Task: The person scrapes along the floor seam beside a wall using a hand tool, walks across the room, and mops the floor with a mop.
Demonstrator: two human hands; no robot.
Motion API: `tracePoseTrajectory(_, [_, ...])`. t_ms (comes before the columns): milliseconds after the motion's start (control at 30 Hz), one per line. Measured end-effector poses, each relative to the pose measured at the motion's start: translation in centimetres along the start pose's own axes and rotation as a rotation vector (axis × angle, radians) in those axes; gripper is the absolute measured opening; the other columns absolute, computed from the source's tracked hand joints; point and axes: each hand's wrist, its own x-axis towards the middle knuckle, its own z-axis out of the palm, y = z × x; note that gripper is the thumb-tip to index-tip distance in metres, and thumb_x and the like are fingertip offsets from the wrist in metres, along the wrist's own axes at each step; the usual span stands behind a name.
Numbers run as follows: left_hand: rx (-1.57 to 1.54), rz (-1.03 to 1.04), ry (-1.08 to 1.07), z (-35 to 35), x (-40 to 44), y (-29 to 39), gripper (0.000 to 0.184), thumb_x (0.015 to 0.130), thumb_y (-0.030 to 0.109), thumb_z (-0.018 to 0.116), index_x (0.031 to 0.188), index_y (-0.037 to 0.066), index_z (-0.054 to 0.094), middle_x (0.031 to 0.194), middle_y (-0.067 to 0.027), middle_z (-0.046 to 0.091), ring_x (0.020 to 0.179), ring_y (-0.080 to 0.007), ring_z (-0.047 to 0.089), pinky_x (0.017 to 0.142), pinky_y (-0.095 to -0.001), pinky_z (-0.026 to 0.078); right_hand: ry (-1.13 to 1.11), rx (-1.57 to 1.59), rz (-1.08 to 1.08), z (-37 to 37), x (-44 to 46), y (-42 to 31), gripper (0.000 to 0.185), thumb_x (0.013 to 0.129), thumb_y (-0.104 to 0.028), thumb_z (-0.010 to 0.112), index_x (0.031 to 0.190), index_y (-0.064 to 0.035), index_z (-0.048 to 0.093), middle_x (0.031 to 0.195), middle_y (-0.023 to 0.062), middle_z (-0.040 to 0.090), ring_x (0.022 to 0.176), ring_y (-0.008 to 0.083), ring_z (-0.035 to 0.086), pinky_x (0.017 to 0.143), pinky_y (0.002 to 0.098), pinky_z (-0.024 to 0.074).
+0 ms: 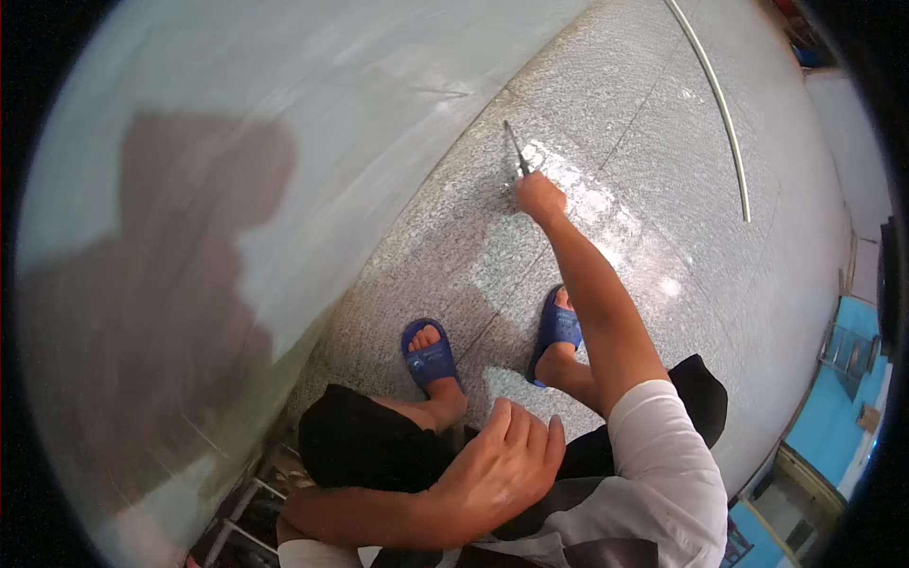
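My right hand (pixel 542 197) is stretched out over the speckled floor, closed around a thin dark pointed tool (pixel 517 150). The tool's tip points up and to the left, toward the foot of the wall; its handle is mostly hidden in my fist. My left hand (pixel 502 464) hangs in front of my body at the bottom centre, back upward, with loosely bent fingers over my lap. Nothing shows in it, and the palm is hidden.
A smooth pale wall (pixel 312 57) with my shadow rises on the left. A long pale strip (pixel 721 104) lies on the tiled floor (pixel 682 256) at the upper right. Metal racks (pixel 248 511) stand at the lower left. Blue sandals (pixel 431 358) are on my feet.
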Motion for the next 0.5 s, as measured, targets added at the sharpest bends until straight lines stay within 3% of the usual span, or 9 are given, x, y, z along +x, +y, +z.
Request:
tracePoseTrajectory(33, [0.001,0.001,-0.006,0.0,0.1,-0.1,0.036,0.077,0.017,0.051,0.106,-0.005,0.056,0.082,-0.0192,0.058,0.081,-0.0289,0.056,0.082,-0.0387,0.042,-0.026,0.016,-0.044,0.4,0.4,-0.5,0.036,0.086,-0.033,0.043,0.090,-0.0015,0.058,0.084,0.0190,0.065,0.080,0.0330,0.065,0.067,0.0416,0.0516])
tracePoseTrajectory(100, [0.007,0.009,-0.014,-0.1,0.4,-0.4,0.036,0.077,0.017,0.051,0.106,-0.004,0.056,0.082,-0.0191,0.058,0.080,-0.0289,0.056,0.082,-0.0390,0.043,0.013,-0.254,-0.242,3.4,-2.7,-2.3,0.032,0.086,-0.031,0.044,0.092,-0.0018,0.056,0.078,0.0180,0.065,0.075,0.0316,0.065,0.064,0.0419,0.0516])
tracePoseTrajectory(233, [-0.027,0.005,-0.071,-0.5,0.8,-0.6,0.036,0.077,0.017,0.051,0.106,-0.004,0.057,0.082,-0.0192,0.058,0.080,-0.0294,0.057,0.083,-0.0400,0.043,-0.211,-0.261,-0.624,6.1,-10.1,-1.8,0.024,0.084,-0.028,0.045,0.089,-0.0058,0.052,0.068,0.0151,0.064,0.066,0.0307,0.065,0.059,0.0437,0.0504])
tracePoseTrajectory(333, [-0.008,-0.028,-0.033,-0.1,0.6,-0.6,0.035,0.077,0.016,0.051,0.106,-0.003,0.057,0.082,-0.0197,0.059,0.082,-0.0300,0.057,0.084,-0.0405,0.043,-0.142,-0.250,-0.516,4.8,-5.2,1.2,0.020,0.083,-0.023,0.043,0.086,-0.0063,0.053,0.068,0.0138,0.064,0.062,0.0299,0.064,0.055,0.0447,0.0494])
tracePoseTrajectory(433, [-0.035,-0.030,-0.099,-2.6,1.9,-1.2,0.035,0.077,0.017,0.052,0.105,-0.003,0.057,0.083,-0.0202,0.059,0.083,-0.0306,0.058,0.085,-0.0407,0.043,0.129,-0.140,-0.156,-0.1,-0.2,2.3,0.028,0.084,-0.031,0.045,0.085,-0.0049,0.054,0.068,0.0157,0.064,0.059,0.0317,0.064,0.051,0.0449,0.0504])
tracePoseTrajectory(500, [-0.031,-0.022,-0.113,-3.1,2.2,-1.3,0.035,0.077,0.017,0.052,0.106,-0.003,0.057,0.083,-0.0203,0.059,0.083,-0.0307,0.058,0.085,-0.0407,0.044,0.179,-0.087,-0.101,0.7,0.0,2.4,0.029,0.085,-0.033,0.045,0.085,-0.0046,0.053,0.066,0.0161,0.064,0.059,0.0314,0.064,0.051,0.0446,0.0505])
